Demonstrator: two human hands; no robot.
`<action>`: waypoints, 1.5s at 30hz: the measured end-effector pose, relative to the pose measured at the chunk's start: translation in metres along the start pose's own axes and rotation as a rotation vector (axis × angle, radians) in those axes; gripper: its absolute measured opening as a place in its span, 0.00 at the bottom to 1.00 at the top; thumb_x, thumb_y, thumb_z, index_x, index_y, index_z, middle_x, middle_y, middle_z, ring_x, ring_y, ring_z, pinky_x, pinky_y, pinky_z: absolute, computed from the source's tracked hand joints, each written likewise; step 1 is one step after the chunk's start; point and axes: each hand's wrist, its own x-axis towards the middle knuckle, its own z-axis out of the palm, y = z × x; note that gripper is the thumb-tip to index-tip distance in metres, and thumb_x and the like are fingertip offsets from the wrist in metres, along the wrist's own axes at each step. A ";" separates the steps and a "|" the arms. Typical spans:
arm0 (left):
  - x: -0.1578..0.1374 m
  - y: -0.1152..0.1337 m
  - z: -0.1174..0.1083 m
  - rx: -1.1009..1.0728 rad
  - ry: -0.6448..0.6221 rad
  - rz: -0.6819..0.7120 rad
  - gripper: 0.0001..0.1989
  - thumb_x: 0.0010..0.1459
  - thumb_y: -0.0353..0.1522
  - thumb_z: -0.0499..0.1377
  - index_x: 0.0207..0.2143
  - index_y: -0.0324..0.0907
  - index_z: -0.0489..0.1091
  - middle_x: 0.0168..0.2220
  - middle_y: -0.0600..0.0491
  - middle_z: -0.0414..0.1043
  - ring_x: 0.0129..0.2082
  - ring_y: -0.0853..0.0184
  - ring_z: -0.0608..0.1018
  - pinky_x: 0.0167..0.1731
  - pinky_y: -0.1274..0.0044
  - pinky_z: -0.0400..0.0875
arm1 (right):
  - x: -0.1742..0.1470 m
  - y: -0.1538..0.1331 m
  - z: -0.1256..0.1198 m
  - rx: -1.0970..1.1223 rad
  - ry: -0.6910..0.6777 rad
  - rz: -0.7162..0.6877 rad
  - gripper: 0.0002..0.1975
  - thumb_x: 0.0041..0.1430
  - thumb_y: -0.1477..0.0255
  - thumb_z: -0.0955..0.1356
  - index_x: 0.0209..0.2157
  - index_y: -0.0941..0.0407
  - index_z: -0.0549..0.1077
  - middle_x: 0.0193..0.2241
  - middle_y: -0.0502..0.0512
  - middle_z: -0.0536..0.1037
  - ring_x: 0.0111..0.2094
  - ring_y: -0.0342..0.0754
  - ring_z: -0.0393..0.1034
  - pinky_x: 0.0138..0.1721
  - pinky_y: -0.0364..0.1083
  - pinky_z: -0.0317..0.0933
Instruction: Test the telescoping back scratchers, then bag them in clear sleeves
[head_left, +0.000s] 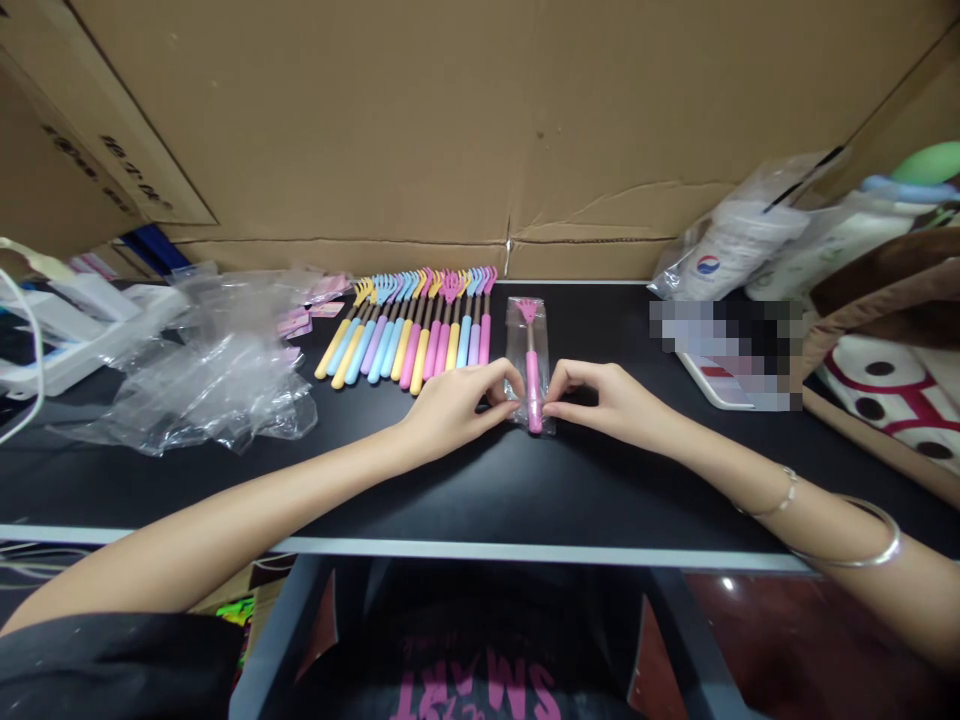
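A pink back scratcher (532, 380) lies inside a narrow clear plastic bag (514, 330) on the black table, its hand-shaped end pointing away from me. Thumb and index finger of my left hand (469, 400) are pinched on the bag's left edge, near the handle's lower end. My right hand (600, 400) pinches the opposite edge at about the same height. To the left, close by, several more back scratchers (409, 335) with yellow, blue, purple and pink handles lie side by side in a row.
Loose clear plastic bags (217, 380) are heaped on the left, beside a white power strip (97, 335). Cardboard (420, 130) walls off the back. At right are a phone (720, 385), a bagged cup (739, 250) and a brown-handled bag (885, 370). The table's front edge (465, 550) runs below my arms.
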 end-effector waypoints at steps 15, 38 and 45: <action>0.000 0.001 0.003 0.225 0.039 0.085 0.06 0.61 0.34 0.58 0.38 0.47 0.74 0.28 0.56 0.74 0.33 0.68 0.72 0.30 0.79 0.61 | 0.001 0.001 0.005 -0.192 0.043 -0.075 0.07 0.59 0.70 0.66 0.35 0.56 0.75 0.30 0.53 0.75 0.32 0.45 0.71 0.36 0.44 0.64; -0.002 -0.005 0.000 0.545 0.066 0.241 0.14 0.64 0.43 0.54 0.42 0.49 0.76 0.32 0.55 0.74 0.36 0.68 0.72 0.27 0.77 0.58 | -0.002 0.003 0.001 -0.491 0.090 -0.124 0.08 0.60 0.69 0.66 0.39 0.54 0.76 0.30 0.54 0.77 0.36 0.48 0.70 0.36 0.46 0.62; -0.002 -0.004 -0.003 0.578 0.037 0.287 0.14 0.65 0.41 0.54 0.43 0.47 0.76 0.33 0.53 0.74 0.36 0.68 0.72 0.28 0.77 0.59 | -0.005 -0.003 -0.007 -0.656 0.040 -0.161 0.10 0.62 0.68 0.64 0.39 0.54 0.77 0.34 0.55 0.79 0.37 0.49 0.70 0.36 0.47 0.62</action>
